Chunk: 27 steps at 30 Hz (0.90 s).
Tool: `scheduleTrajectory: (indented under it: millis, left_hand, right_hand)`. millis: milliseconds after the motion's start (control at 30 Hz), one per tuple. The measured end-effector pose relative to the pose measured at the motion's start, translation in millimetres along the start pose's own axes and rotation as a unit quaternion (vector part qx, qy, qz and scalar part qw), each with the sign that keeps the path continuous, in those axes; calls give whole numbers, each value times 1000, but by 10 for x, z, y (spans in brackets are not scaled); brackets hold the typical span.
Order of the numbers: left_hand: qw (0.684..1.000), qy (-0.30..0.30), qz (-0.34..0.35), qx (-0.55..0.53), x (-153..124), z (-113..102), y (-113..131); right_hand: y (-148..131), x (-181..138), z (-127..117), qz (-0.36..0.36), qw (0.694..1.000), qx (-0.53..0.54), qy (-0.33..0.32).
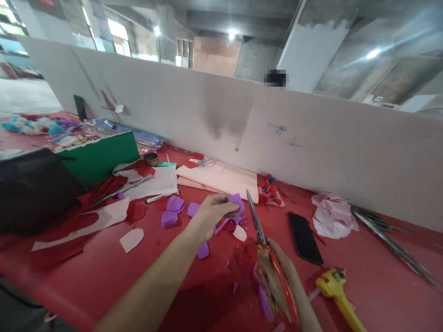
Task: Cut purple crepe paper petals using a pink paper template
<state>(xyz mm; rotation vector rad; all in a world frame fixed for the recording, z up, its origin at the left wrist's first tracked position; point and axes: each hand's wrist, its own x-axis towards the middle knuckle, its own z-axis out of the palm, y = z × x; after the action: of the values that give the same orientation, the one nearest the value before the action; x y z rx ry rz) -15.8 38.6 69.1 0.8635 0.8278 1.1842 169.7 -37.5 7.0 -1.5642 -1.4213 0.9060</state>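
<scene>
Between the fingertips of my left hand is a small purple paper piece with a rounded edge. My right hand is wrapped around the red handles of a pair of scissors. Their blades point up and away, apart from the purple piece and just to its right. Purple scraps and a pale pink petal-shaped piece lie below my left fingers. Stacks of cut purple pieces rest to the left of that hand, and another purple piece lies under the wrist.
On the red table, a phone and a yellow glue gun lie right of my hands. Folded pink paper and red flowers sit behind. A green board stands left. A white partition borders the back.
</scene>
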Motion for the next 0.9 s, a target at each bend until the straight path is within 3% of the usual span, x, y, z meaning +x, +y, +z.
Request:
scheduleTrajectory:
  millis: [67,200,333,500,567,600,700,767,833,900]
  left_hand:
    - [1000,-5,-5,29,-11,-9,-22]
    - [990,25,40,132,-119,-57,-95]
    - [947,37,185,259,-303,-168,-171]
    - [915,2,235,327,-432,-275,-265]
    - [910,-2,242,338,-432,-273,-299]
    - [908,-5,241,342,-425,-264,-317]
    - [903,-32,236,358,-398,-231,-385]
    - [898,-53,234,370,-389,-211,-442]
    - [898,-62,226,371,-395,-192,-496]
    - [919,-68,182,345,-410,-171,-539]
  right_hand:
    - [-19,74,-65,2,986,-164,10]
    - [-53,156,-143,51,905,-421,1]
    - [-55,142,-143,52,856,-513,-23]
    - [-109,105,-133,43,830,-556,-1]
    - [-138,90,-118,-6,848,-527,53]
    - [-150,80,-104,-49,875,-476,79]
    - [-179,38,-43,-190,957,-207,76]
    - [-197,10,0,-241,966,-81,41]
    - [-209,-11,31,-255,965,-52,35]
    - [-210,-21,53,-232,971,-38,40]
